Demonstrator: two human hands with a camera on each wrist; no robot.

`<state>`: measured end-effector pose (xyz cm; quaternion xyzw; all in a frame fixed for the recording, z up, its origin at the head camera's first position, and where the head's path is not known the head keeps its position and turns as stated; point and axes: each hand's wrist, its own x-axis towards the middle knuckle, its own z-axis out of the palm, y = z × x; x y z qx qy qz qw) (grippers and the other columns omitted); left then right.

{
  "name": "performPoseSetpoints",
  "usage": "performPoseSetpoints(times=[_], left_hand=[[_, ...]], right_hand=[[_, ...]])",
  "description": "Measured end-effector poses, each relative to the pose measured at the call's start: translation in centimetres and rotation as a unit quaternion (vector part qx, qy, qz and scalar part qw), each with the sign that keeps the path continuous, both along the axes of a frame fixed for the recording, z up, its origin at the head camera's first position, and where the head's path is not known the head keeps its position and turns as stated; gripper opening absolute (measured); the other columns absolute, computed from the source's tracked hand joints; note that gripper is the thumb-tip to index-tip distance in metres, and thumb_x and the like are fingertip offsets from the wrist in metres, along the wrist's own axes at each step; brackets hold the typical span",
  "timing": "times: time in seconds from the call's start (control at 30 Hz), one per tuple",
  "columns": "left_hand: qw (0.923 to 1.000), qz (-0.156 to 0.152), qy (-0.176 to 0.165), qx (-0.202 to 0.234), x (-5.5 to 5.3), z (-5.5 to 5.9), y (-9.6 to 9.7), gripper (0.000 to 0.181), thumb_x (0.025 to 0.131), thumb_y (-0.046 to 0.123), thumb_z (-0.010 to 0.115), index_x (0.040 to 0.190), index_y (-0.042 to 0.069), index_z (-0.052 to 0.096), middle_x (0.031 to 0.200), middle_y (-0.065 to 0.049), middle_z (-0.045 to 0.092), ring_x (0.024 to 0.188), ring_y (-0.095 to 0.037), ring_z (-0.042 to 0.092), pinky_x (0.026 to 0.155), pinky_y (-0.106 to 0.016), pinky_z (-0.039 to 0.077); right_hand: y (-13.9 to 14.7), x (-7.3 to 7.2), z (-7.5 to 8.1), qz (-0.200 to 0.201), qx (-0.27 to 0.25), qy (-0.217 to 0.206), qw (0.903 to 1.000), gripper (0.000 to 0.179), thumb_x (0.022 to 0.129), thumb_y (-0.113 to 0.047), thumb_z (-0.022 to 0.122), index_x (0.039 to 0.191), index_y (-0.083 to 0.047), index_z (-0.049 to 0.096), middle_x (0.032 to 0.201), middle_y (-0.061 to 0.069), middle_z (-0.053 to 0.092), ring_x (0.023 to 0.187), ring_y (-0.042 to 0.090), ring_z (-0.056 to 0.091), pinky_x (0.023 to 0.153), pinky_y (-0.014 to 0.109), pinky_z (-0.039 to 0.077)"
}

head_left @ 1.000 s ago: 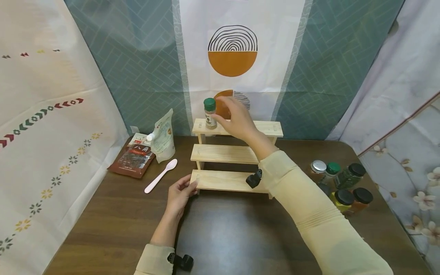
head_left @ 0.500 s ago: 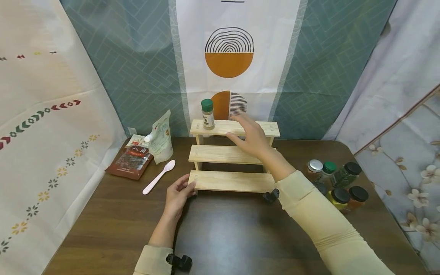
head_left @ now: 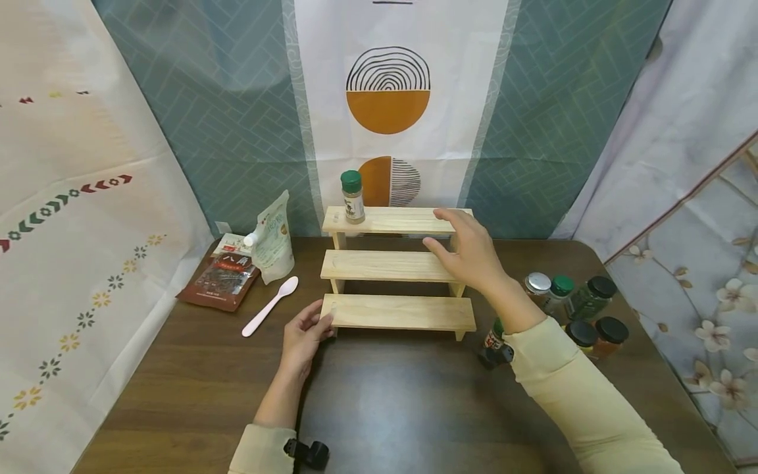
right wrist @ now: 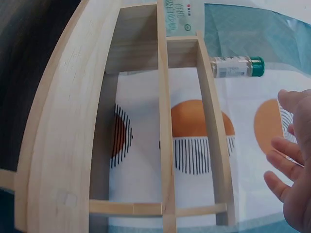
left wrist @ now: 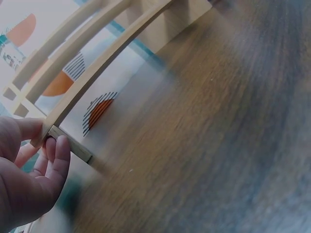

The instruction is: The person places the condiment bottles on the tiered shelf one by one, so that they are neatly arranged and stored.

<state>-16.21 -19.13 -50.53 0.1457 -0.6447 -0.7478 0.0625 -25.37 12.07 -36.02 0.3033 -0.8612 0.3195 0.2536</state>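
A three-step wooden rack (head_left: 397, 312) stands on the table. On the left end of its top step sits a green-capped spice jar (head_left: 353, 197), upright. My left hand (head_left: 304, 339) holds the left end of the lowest step; the left wrist view shows thumb and fingers (left wrist: 60, 155) pinching that board end. My right hand (head_left: 470, 253) is in front of the rack's right side, fingers spread and holding nothing. The right wrist view has the same hand (right wrist: 294, 155) at its right edge, apart from the green-capped jar (right wrist: 238, 67).
Several spice jars (head_left: 598, 296) stand on the right of the table. Another green-capped jar (head_left: 494, 336) is partly hidden by my right wrist. At left are a brown spice packet (head_left: 222, 276), a spouted pouch (head_left: 275, 240) and a pink spoon (head_left: 269, 307).
My right hand has drawn away from the green-capped jar, rightward and down, leaving it on the top step. Another jar has come into sight by the right wrist. My left hand keeps its hold.
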Motion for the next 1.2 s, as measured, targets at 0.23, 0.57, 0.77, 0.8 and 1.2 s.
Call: performPoseSetpoints(times=[0.23, 0.57, 0.77, 0.8, 1.2], left_hand=[[1.0, 0.001, 0.0, -0.004, 0.0, 0.3, 0.0, 0.042, 0.094, -0.004, 0.069, 0.135, -0.004, 0.06, 0.089, -0.005, 0.068, 0.07, -0.012, 0.067, 0.066, -0.025, 0.058], [1.0, 0.0, -0.006, -0.008, 0.0, 0.3, 0.0, 0.044, 0.093, -0.002, 0.071, 0.135, -0.004, 0.06, 0.091, -0.005, 0.067, 0.071, -0.013, 0.067, 0.067, -0.025, 0.058], [1.0, 0.005, -0.002, 0.0, 0.0, 0.2, 0.1, 0.044, 0.093, -0.004, 0.07, 0.135, -0.005, 0.06, 0.087, -0.001, 0.066, 0.068, -0.011, 0.065, 0.065, -0.024, 0.058], [1.0, 0.006, -0.001, 0.001, 0.1, 0.2, 0.1, 0.043, 0.093, -0.004, 0.07, 0.135, -0.005, 0.06, 0.087, 0.0, 0.066, 0.068, -0.011, 0.065, 0.064, -0.024, 0.058], [0.9998, 0.005, 0.013, -0.012, 0.3, -0.1, 0.4, 0.042, 0.094, -0.003, 0.069, 0.135, -0.007, 0.06, 0.088, -0.001, 0.063, 0.069, -0.011, 0.064, 0.065, -0.022, 0.057]], right_hand=[[2.3, 0.7, -0.2, -0.016, -0.013, 0.006, 0.9998, 0.048, 0.092, -0.016, 0.076, 0.133, 0.003, 0.058, 0.128, 0.02, 0.063, 0.119, 0.037, 0.058, 0.101, 0.056, 0.046], [5.6, 1.0, -0.6, -0.037, -0.025, 0.031, 0.9985, 0.047, 0.089, -0.01, 0.078, 0.129, 0.005, 0.06, 0.121, 0.022, 0.065, 0.113, 0.038, 0.06, 0.096, 0.055, 0.048], [7.5, 1.4, -1.4, -0.057, -0.03, 0.013, 0.9978, 0.045, 0.09, -0.008, 0.076, 0.13, 0.004, 0.06, 0.12, 0.021, 0.065, 0.112, 0.038, 0.061, 0.09, 0.054, 0.05], [7.9, 1.5, -1.6, -0.059, -0.03, 0.009, 0.9977, 0.045, 0.09, -0.008, 0.076, 0.131, 0.004, 0.06, 0.12, 0.021, 0.065, 0.112, 0.039, 0.06, 0.09, 0.055, 0.049], [12.5, 2.0, -2.4, -0.1, -0.015, -0.011, 0.9948, 0.042, 0.089, -0.009, 0.076, 0.127, 0.005, 0.063, 0.121, 0.023, 0.065, 0.112, 0.042, 0.06, 0.092, 0.06, 0.047]])
